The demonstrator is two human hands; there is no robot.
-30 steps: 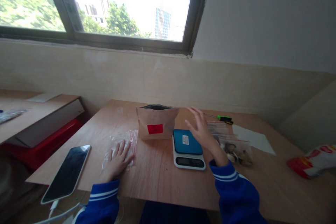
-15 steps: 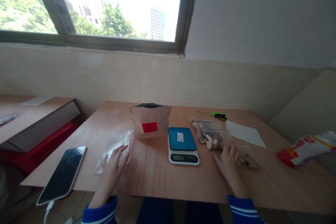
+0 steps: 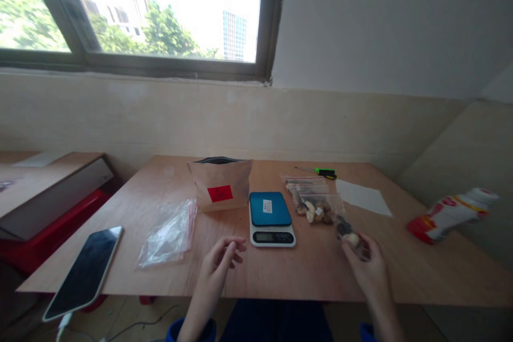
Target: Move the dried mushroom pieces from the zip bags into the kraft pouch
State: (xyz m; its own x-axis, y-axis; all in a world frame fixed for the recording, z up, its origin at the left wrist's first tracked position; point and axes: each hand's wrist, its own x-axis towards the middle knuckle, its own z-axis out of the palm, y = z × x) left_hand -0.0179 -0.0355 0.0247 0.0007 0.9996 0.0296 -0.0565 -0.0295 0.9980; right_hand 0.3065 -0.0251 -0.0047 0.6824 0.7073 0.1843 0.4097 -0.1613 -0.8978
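Note:
My right hand is closed on a small clear zip bag with dark and pale dried pieces in it, lifted at the table's right side. Beyond it lie more clear zip bags of dried pieces, overlapping one another. My left hand hovers over the front of the table, fingers loosely bent and apart, holding nothing. Nearest to it is a white kitchen scale with a blue top, bearing a small label. An upright paper pouch with a red label stands open-topped behind. Flat clear plastic bags lie to the left.
A phone on a cable overhangs the table's left front edge. A screwdriver and a white sheet lie at the back right. At far right is a red-and-white bottle. A red stool stands left.
My left hand has left the flat plastic bags and moved right, towards the scale. My right hand has taken hold of a filled zip bag and raised it. The view has shifted slightly.

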